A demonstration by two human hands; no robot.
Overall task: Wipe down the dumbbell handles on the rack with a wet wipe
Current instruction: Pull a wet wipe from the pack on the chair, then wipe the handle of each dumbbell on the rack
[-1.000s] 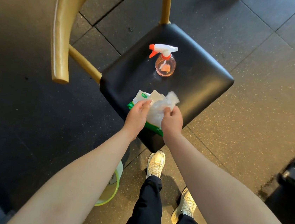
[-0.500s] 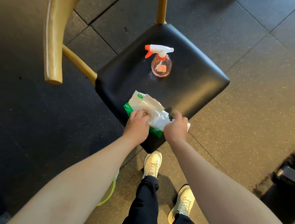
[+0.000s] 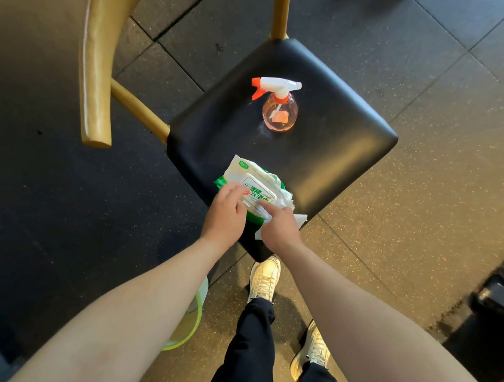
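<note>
1. Clutching wet wipe [image 3: 300,219] under right hand [image 3: 281,229], index finger down on pack lid [image 3: 260,192]; pressing same lid with flat, straight-fingered left hand [image 3: 224,216].
2. Lid flipped up half a second ago, shut now; wipes pack [image 3: 246,171] on near corner of chair seat [image 3: 337,150].
3. Spray bottle [image 3: 280,112] upright mid-seat, unmoved.

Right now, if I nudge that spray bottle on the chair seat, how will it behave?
The spray bottle probably tips rather than slides: tall trigger head over a rounded body, upright on a cushioned chair seat. Pink liquid low in the body likely steadies it. The clear smooth plastic may feel slippery.
</note>
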